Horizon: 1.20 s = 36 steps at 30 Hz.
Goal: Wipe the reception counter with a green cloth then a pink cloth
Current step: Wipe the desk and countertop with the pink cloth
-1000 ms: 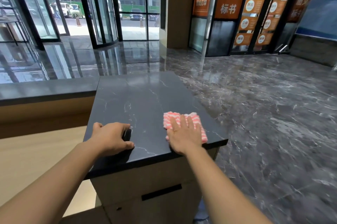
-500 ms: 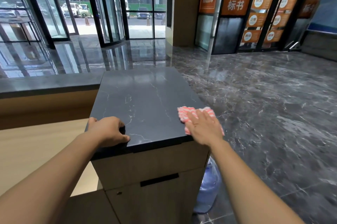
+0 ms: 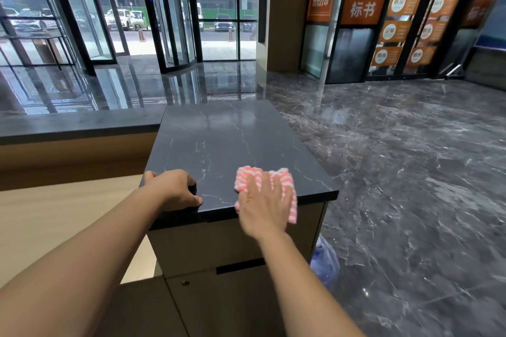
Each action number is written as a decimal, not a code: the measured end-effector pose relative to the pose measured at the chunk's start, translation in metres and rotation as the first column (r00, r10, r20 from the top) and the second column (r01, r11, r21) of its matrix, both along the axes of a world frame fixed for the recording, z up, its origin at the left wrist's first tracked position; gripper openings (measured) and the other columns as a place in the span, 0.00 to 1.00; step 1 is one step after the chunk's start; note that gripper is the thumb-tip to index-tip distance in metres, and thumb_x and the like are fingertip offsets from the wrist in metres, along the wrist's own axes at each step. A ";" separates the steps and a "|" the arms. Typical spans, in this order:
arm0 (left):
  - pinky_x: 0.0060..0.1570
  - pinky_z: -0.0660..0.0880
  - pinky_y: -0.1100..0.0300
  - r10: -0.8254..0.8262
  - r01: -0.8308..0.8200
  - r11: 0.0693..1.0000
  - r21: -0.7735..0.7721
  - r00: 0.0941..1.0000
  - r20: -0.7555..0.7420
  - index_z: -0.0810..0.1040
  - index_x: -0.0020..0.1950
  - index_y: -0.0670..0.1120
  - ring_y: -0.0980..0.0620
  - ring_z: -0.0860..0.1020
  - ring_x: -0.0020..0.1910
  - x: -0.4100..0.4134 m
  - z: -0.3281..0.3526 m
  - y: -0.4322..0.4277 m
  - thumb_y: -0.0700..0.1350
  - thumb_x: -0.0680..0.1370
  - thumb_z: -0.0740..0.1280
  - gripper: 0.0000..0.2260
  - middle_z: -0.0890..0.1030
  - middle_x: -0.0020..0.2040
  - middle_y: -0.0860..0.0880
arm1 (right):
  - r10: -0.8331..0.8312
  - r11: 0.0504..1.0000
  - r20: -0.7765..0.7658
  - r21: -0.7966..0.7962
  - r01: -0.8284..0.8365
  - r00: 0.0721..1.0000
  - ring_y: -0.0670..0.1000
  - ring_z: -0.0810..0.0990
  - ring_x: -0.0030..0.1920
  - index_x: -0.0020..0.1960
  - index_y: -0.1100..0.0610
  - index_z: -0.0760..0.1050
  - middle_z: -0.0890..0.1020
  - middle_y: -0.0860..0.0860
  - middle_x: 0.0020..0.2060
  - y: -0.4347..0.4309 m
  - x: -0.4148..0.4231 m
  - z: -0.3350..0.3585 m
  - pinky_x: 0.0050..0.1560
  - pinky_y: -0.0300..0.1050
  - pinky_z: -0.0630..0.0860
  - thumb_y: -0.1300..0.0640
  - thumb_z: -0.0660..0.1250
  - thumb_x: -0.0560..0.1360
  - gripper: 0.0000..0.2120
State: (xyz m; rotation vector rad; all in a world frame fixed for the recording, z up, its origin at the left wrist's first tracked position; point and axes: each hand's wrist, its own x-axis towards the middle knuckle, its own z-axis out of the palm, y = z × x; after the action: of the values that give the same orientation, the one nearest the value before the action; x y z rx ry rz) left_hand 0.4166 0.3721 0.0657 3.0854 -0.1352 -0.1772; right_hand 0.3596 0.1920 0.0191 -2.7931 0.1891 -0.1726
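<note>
A pink-and-white striped cloth [image 3: 284, 184] lies on the dark marble reception counter [image 3: 227, 139], at its near edge right of centre, with one corner hanging over the front. My right hand [image 3: 264, 206] presses flat on the cloth with straight fingers. At the counter's near left corner, my left hand [image 3: 172, 190] has its thumb over the left edge and its fingers curled on the top. No green cloth is in view.
A lower wooden desk surface [image 3: 54, 216] lies to the left, behind a long dark ledge [image 3: 76, 123]. A blue water jug [image 3: 325, 262] stands on the marble floor by the counter's right side. Cabinet doors sit below the countertop.
My right hand has slid the pink cloth from the counter's right edge back left and toward me, to the front edge. My left hand has stayed on the corner.
</note>
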 end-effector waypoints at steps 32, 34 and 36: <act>0.58 0.56 0.51 -0.253 0.246 0.965 0.086 0.965 0.077 0.82 0.52 0.51 0.51 0.78 0.51 0.107 0.020 0.016 0.62 0.74 0.65 0.18 0.83 0.47 0.52 | -0.058 0.994 -0.320 -0.105 0.025 0.946 0.53 0.37 0.78 0.79 0.46 0.41 0.39 0.51 0.79 -0.043 0.174 0.029 0.76 0.58 0.38 0.44 0.46 0.83 0.28; 0.58 0.56 0.52 -0.216 0.216 0.976 0.008 0.971 0.102 0.80 0.59 0.52 0.50 0.77 0.56 0.129 0.019 0.026 0.60 0.76 0.64 0.17 0.83 0.53 0.53 | -0.053 0.994 -0.319 -0.105 0.020 0.946 0.53 0.37 0.78 0.79 0.46 0.41 0.39 0.51 0.79 -0.034 0.194 0.028 0.76 0.58 0.38 0.44 0.46 0.82 0.28; 0.64 0.60 0.52 -0.143 0.155 0.984 -0.091 0.982 0.127 0.74 0.68 0.54 0.50 0.74 0.63 0.151 0.017 0.040 0.57 0.78 0.63 0.19 0.80 0.61 0.53 | -0.048 0.994 -0.315 -0.106 0.015 0.948 0.53 0.37 0.78 0.79 0.46 0.41 0.40 0.51 0.79 -0.026 0.217 0.027 0.76 0.58 0.38 0.44 0.46 0.82 0.28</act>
State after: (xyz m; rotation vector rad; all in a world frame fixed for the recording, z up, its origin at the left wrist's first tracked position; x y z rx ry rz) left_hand 0.5679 0.4120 0.0826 2.9845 -0.3689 0.0098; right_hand 0.5766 0.1665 0.0462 -2.9056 0.3103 0.2704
